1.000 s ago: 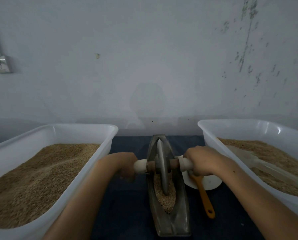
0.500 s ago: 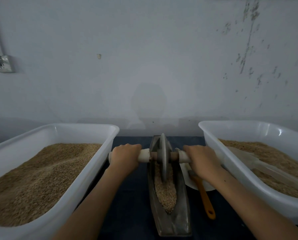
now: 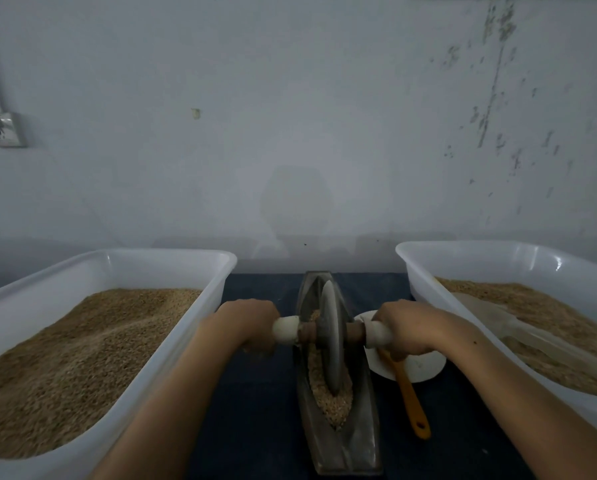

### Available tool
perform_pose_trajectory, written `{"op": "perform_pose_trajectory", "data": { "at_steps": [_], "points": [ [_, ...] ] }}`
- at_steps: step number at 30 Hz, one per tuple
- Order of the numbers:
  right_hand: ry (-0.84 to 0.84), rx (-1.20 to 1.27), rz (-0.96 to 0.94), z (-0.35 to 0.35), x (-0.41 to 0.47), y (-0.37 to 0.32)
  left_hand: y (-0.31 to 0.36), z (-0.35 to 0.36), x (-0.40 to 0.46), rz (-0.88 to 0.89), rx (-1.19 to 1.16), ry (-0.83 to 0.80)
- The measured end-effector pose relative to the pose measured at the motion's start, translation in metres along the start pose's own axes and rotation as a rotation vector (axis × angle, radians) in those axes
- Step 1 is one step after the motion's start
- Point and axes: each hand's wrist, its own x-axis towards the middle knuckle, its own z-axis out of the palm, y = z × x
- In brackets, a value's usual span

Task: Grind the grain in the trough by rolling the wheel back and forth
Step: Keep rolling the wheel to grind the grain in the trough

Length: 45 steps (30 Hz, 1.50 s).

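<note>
A narrow boat-shaped metal trough (image 3: 361,441) lies lengthwise on the dark table between two tubs. Brown grain (image 3: 328,398) fills its middle and near part. A grey metal wheel (image 3: 331,336) stands on edge in the trough, on an axle with white handle ends (image 3: 286,329). My left hand (image 3: 250,322) grips the left handle. My right hand (image 3: 406,327) grips the right handle. The wheel sits about midway along the trough, in the grain.
A white tub (image 3: 172,258) heaped with grain stands on the left. A second white tub (image 3: 497,251) on the right holds grain and a clear scoop (image 3: 518,327). A white dish (image 3: 425,367) and an orange-handled tool (image 3: 411,400) lie right of the trough. A wall rises behind.
The wheel rolled to the trough's far end half a second ago, and has now rolled back toward me to the middle, with both hands still on the handles.
</note>
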Motion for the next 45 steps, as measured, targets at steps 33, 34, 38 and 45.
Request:
{"op": "perform_pose_trajectory", "data": {
  "at_steps": [33,34,38,45],
  "points": [
    [0.519,-0.072,-0.026,0.018,0.012,-0.003,0.002,0.012,0.004,-0.093,0.016,0.332],
    [0.577,-0.084,-0.026,0.021,0.013,-0.004,0.003,0.014,0.004,-0.100,0.023,0.398],
    [0.636,-0.080,-0.018,0.027,0.016,-0.003,0.006,0.018,0.004,-0.112,0.040,0.494],
    [0.264,-0.059,-0.018,0.006,0.007,0.000,0.002,0.007,0.003,-0.073,0.087,0.234]
  ]
}}
